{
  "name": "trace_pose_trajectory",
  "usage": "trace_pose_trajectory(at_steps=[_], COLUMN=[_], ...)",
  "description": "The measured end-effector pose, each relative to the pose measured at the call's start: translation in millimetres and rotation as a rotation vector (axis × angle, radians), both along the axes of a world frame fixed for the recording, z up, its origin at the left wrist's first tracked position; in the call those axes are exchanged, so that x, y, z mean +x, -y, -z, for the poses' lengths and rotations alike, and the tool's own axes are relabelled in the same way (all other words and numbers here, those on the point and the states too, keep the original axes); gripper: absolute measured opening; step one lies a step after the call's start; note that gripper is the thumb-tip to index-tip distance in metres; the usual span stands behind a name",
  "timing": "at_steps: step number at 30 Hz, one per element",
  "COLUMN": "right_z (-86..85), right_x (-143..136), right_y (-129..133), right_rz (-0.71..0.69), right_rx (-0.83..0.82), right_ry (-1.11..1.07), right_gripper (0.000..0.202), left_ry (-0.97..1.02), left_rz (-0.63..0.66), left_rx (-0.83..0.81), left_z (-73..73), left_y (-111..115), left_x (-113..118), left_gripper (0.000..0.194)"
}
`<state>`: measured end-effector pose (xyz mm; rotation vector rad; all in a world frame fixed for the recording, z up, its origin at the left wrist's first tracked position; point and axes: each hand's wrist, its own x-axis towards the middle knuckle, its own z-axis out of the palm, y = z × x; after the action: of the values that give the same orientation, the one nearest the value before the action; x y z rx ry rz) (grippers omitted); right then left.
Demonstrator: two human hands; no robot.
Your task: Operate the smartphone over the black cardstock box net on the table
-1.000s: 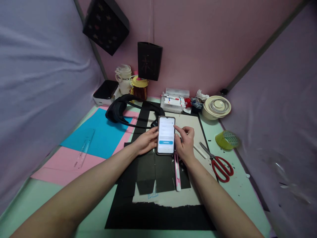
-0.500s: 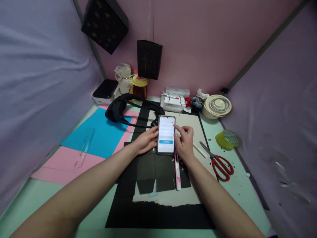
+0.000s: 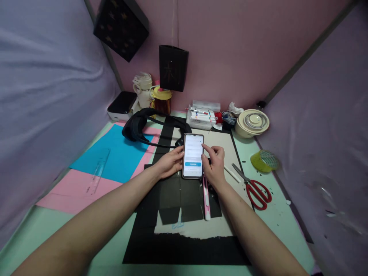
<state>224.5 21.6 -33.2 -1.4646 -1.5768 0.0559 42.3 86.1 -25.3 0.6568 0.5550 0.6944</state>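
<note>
The left grip (image 3: pixel 170 164) is closed on the phone's (image 3: pixel 193 156) nine-o'clock edge; right grip (image 3: pixel 214 166), half-open, touches three o'clock. Light, slick-looking; best held by edges.

– How many smartphones?
– One smartphone (image 3: pixel 193 155), with one left hand (image 3: pixel 170 163) and one right hand (image 3: pixel 214 166) at it.
– Beyond it?
– Two hanging black boxes (image 3: pixel 121 30) (image 3: pixel 173 69), one headset (image 3: pixel 135 125), one cream mug (image 3: pixel 144 92), one yellow-lidded jar (image 3: pixel 162 101).
– Left of it?
– One blue sheet (image 3: pixel 115 149), one clear ruler (image 3: pixel 99 168).
– Right?
– One pair of scissors (image 3: pixel 258 191), one tape roll (image 3: pixel 259 161), one lidded bowl (image 3: pixel 245 131).
– Nearer than it?
– One pink craft knife (image 3: pixel 206 199).
</note>
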Motion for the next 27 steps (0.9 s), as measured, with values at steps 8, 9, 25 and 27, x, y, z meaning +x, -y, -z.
trace_pose_trajectory(at_steps=[8,9,25,27], right_z=[-0.3,-0.4,-7.9,-9.3], right_x=[-0.8,-0.6,-2.7,-4.9], right_y=[-1.0,-1.0,-6.2,-6.4], right_rz=[0.004,0.009,0.090,0.111], right_rx=[-0.012,-0.002,-0.017,-0.041], right_ry=[0.028,0.019,0.202,0.232], right_gripper=[0.035,0.036,0.044,0.045], left_ry=[-0.009,-0.009,-0.068,-0.076], left_rz=[0.009,0.008,0.058,0.068], left_rx=[0.001,0.002,0.005,0.010], left_z=[0.8,0.5,1.7,1.3], left_y=[-0.1,0.1,-2.9,-3.0], left_x=[-0.2,-0.3,-3.3,-3.4], left_gripper=[0.034,0.034,0.037,0.037])
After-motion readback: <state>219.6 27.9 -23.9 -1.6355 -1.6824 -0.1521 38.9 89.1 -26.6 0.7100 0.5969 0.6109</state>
